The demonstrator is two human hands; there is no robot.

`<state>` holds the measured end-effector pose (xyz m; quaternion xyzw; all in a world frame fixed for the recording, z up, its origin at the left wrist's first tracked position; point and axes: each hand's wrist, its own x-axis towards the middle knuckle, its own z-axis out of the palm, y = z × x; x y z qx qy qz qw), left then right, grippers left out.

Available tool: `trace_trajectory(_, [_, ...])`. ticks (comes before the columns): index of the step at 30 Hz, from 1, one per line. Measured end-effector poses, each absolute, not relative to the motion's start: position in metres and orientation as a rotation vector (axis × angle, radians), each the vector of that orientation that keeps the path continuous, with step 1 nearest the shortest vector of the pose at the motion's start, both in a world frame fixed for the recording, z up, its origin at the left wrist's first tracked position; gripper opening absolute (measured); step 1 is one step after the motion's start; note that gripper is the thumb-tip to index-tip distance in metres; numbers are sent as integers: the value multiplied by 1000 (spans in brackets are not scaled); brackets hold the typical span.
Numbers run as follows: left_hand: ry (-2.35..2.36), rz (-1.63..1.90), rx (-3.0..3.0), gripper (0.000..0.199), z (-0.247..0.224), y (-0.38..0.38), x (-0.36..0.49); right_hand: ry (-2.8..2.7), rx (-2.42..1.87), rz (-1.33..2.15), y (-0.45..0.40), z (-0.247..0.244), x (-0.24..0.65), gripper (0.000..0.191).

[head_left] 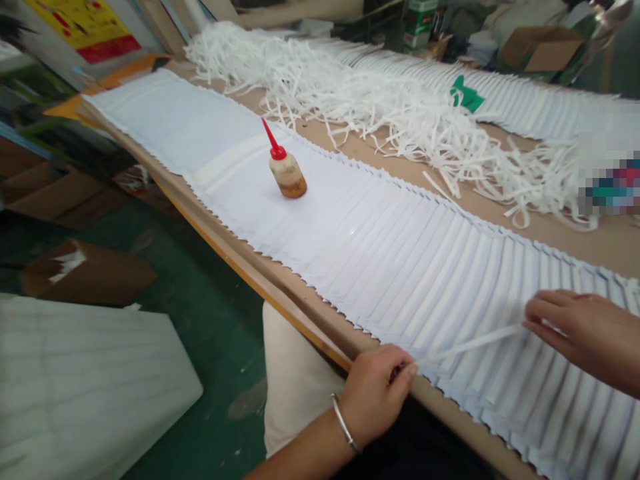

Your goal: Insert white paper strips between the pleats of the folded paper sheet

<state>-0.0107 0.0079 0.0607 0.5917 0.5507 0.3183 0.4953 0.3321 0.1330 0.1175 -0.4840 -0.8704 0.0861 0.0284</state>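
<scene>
Long wooden table (565,247) bearing a pleated white sheet (380,267) and an upright glue bottle (287,172) with a red nozzle. A narrow white strip (470,345) lies across the pleats, its near end pinched by the left hand (375,397), wrist bent, its far end pinched by the right hand (585,340).
</scene>
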Motion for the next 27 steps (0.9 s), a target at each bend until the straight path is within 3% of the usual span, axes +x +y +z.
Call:
trace_trajectory(3, [1346, 747, 1372, 18, 60, 6, -5, -2803, -1205, 223, 119, 112, 276, 27])
trace_trajectory(6, [1334, 779, 1252, 21, 60, 7, -1, -2762, -882, 631, 100, 108, 221, 28])
trace_trajectory(11, [1353, 848, 1056, 26, 54, 8, -8, -2702, -1105, 1054, 96, 98, 183, 25])
trace_trajectory(17, [1433, 883, 1070, 24, 47, 1, -27, -2695, -1204, 1010, 128, 90, 171, 23])
trace_trajectory(27, [1545, 932, 1586, 20, 45, -10, -43, -2901, -1284, 773, 156, 95, 153, 19])
